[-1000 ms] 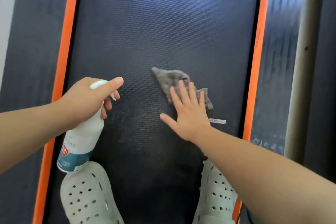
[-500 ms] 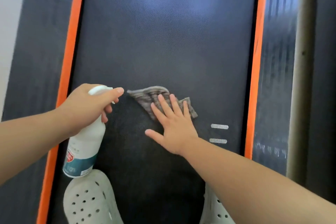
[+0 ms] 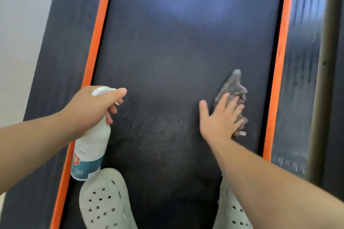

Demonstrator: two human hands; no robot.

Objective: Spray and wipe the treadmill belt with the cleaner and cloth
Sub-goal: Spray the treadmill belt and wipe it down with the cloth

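1. Grey cloth [image 3: 234, 87] lies bunched on the treadmill belt [image 3: 176, 42], toward its right side. It is just beside the right orange edge strip [image 3: 279, 61] but not touching it.
2. Right hand [image 3: 221, 119]: grip spread, fingers straight and fanned, pressing flat on the lower half of the cloth. The thumb is out to the left on bare belt. Nothing is pinched.
3. Left hand [image 3: 89, 109]: grip curled round the neck of the white spray bottle [image 3: 91, 150]. The index finger lies along the top of the spray head and the lower fingers wrap under it at the trigger.
4. Bottle is held over the belt's left side, near the left orange edge strip [image 3: 98, 29], nozzle toward the belt centre. Cannot tell whether the trigger is squeezed; no mist visible.
5. Belt condition: a paler, speckled patch [image 3: 158, 135] sits in the middle, between the two hands. Judged to be spray or residue not wiped through yet. The far stretch shows only glare, so I cannot tell whether it has been treated.
6. Person stands on the near end of the belt in pale perforated clogs, left clog [image 3: 104, 201] and right clog [image 3: 236, 214]. The cloth cannot reach the belt under them.
7. Progress (judgement): mid-task. The near section looks sprayed, and the cloth is at work on the right margin.
8. Left to do: centre patch, left margin, far stretch, and the area under the clogs.
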